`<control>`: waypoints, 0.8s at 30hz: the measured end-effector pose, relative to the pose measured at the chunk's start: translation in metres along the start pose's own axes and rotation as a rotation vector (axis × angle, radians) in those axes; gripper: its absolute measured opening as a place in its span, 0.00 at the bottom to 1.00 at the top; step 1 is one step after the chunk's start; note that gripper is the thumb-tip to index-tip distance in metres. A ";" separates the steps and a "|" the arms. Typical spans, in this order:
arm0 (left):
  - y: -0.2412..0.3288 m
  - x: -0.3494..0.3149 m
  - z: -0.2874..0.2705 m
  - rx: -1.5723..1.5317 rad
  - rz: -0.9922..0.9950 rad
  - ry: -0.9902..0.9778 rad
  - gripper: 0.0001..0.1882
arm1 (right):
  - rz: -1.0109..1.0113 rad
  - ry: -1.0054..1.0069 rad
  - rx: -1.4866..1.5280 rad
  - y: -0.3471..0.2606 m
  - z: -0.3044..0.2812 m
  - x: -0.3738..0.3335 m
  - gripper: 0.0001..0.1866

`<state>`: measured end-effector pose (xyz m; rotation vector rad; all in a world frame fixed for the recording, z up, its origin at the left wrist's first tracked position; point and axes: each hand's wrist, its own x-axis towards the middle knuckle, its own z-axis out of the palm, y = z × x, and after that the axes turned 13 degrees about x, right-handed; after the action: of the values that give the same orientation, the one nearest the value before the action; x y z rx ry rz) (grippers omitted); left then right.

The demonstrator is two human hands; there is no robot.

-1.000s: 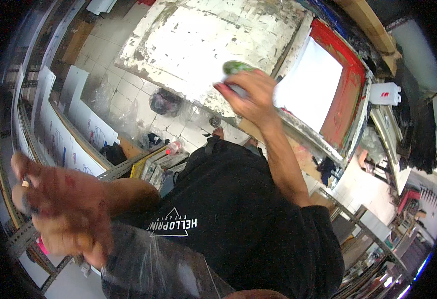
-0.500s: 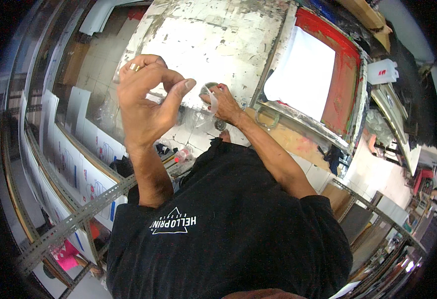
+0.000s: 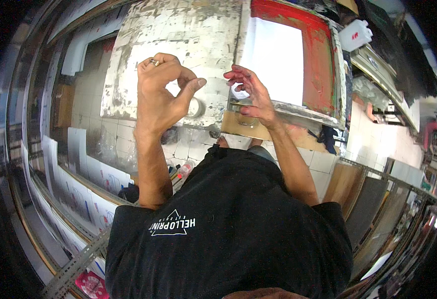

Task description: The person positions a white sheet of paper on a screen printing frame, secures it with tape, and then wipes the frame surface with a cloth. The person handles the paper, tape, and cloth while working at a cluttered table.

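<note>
My left hand (image 3: 166,94), wearing a ring, is raised over the pale worn table (image 3: 173,37). Its thumb and forefinger are pinched together; anything between them is too small or clear to make out. Just beside its thumb, a round whitish tape roll (image 3: 195,107) rests near the table's front edge, partly hidden by the hand. My right hand (image 3: 253,94) is open, its reddish-stained fingers spread and curved, with nothing visibly gripped. Behind those fingers shows a clear round roll (image 3: 239,91), partly covered; it appears to lie on the table.
To the right stands a red-edged printing screen (image 3: 322,65) with a white sheet (image 3: 277,60) on it. A white plastic jug (image 3: 354,35) is beyond. Printed boards (image 3: 79,187) stand in a rack at left. A metal rail (image 3: 79,266) crosses the lower left.
My right hand has let go of the tape roll, which now sits on the table, and has moved right and opened. My left hand stays pinched. The view has shifted right.
</note>
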<state>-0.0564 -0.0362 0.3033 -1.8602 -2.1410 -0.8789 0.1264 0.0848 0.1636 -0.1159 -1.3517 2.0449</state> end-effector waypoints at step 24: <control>0.093 0.056 0.317 -0.141 0.249 -0.852 0.08 | 0.198 1.252 -0.128 -0.026 -0.076 -0.135 0.07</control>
<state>0.0977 0.1842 0.1031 -2.8643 -2.1669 -0.1745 0.2747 0.0734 0.1133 -1.3613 -0.6350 1.4635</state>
